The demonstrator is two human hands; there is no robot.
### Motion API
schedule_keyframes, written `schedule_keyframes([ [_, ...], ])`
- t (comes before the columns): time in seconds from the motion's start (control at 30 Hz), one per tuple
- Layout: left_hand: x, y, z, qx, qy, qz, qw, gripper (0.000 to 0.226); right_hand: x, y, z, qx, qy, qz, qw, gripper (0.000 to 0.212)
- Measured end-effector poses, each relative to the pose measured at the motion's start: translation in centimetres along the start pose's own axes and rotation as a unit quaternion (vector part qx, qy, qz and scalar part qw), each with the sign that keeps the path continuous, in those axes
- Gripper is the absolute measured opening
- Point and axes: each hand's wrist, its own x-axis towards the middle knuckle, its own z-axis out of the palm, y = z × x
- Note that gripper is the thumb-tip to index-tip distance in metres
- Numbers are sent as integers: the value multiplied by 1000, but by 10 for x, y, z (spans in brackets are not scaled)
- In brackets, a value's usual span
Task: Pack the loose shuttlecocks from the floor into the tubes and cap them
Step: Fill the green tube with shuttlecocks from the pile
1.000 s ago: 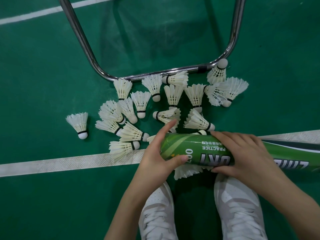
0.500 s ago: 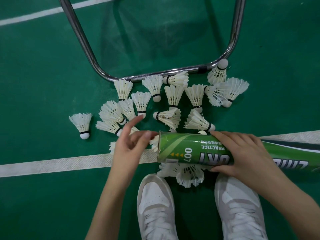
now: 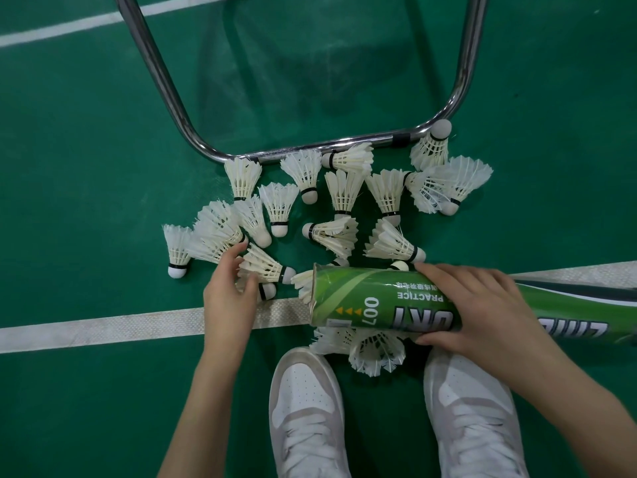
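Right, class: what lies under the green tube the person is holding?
Under the green tube, shuttlecocks poke out below it, and the white court line runs beneath. The right hand grips it. How many shuttlecocks it hides is unclear.

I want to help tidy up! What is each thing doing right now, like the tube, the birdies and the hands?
green tube: lying sideways, left end uncapped
loose shuttlecocks: scattered on the floor
left hand: gripping a shuttlecock
right hand: gripping the tube
chair frame: standing on the floor
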Motion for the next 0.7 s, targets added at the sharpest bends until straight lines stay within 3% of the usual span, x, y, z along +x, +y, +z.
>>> schedule_keyframes([
  [0.17,3,3,-3,-33,13,-17,999,37,0,-1,0,-1,-2,0,1000,96],
  [0.4,0,14,-15,-164,23,-66,984,31,0,0,-1,-3,-9,1,1000,95],
  [0.7,-17,37,-37,-199,-45,-67,977,35,0,-1,-2,-2,-10,2,1000,95],
])
